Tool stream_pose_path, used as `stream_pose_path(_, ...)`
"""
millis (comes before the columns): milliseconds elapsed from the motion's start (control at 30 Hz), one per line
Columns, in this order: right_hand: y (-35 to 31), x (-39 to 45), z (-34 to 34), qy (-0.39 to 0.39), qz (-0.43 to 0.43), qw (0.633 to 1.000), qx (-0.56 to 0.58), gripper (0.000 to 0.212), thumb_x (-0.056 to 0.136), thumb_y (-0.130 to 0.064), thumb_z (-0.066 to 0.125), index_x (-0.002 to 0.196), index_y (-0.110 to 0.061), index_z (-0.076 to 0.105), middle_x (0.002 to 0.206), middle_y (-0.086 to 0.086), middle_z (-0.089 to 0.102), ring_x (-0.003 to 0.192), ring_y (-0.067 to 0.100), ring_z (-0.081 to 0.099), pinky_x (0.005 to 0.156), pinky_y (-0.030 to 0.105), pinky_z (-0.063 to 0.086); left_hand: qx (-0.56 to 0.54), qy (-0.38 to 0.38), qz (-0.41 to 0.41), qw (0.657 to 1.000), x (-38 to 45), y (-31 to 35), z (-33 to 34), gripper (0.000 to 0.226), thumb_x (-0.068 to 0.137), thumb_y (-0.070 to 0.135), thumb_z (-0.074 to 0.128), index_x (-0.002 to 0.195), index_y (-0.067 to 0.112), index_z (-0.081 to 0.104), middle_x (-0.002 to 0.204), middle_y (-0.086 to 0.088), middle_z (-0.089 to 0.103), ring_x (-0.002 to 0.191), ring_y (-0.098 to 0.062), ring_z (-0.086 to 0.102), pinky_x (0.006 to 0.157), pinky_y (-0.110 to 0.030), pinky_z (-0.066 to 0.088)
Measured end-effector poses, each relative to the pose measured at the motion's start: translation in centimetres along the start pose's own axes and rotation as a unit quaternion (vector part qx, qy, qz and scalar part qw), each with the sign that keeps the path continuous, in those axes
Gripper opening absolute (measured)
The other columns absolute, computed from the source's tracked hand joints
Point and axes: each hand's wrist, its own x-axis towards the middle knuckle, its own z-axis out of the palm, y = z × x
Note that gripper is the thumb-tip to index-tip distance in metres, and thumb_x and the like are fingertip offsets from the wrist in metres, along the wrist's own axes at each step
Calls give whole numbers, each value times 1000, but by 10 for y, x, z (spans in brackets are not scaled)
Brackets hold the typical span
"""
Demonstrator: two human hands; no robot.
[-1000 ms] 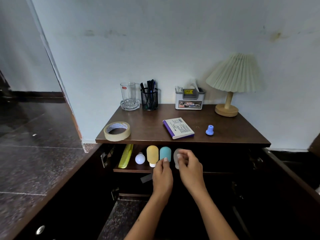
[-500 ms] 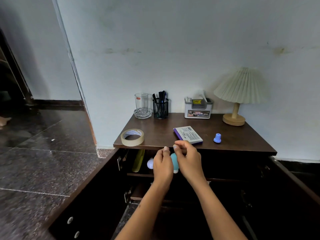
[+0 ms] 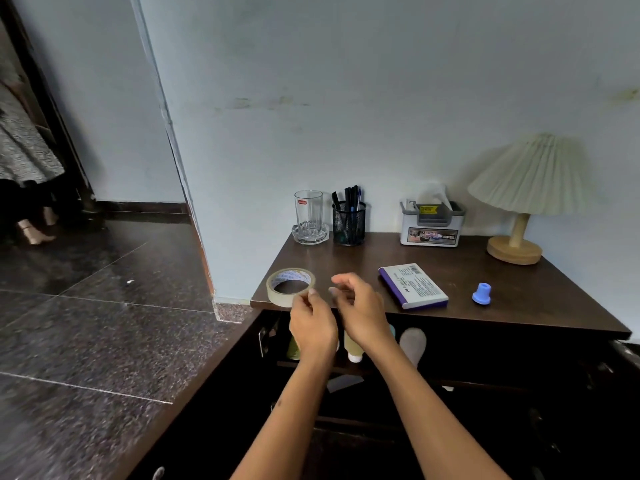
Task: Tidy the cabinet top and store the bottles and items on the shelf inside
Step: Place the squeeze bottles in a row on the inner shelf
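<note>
A roll of beige tape lies at the front left corner of the dark wooden cabinet top. My left hand hovers at the roll's front right edge, fingertips touching or nearly touching it, holding nothing. My right hand is just to its right above the front edge, fingers loosely curled and empty. A purple-edged white box and a small blue cap lie further right. On the shelf inside, a yellow bottle and a grey bottle show behind my wrists.
At the back stand a glass on a saucer, a mesh pen holder, a grey tissue box and a pleated lamp. The left cabinet door hangs open. A person's feet are at far left.
Both hands have risen from the shelf with the bottles to the cabinet top's front edge, moving left toward the tape roll. The view has shifted up and back.
</note>
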Motion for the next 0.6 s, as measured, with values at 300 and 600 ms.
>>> stream_pose_path(300, 5, 30, 48, -107, 5, 989, -98, 30, 96, -26, 49, 124, -16, 54, 122, 10, 58, 119, 24, 49, 93, 26, 34, 101, 55, 23, 993, 52, -13, -21, 36, 96, 21, 40, 125, 3, 52, 130, -23, 44, 119, -39, 45, 104, -40, 34)
stream_pose_path(600, 4, 35, 61, -57, 25, 995, -83, 33, 93, -31, 54, 114, -8, 64, 112, 10, 67, 109, 24, 59, 90, 29, 42, 58, 39, 33, 997, 50, -14, -22, 42, 98, 22, 37, 136, 5, 45, 132, -19, 54, 127, -32, 45, 102, -32, 32)
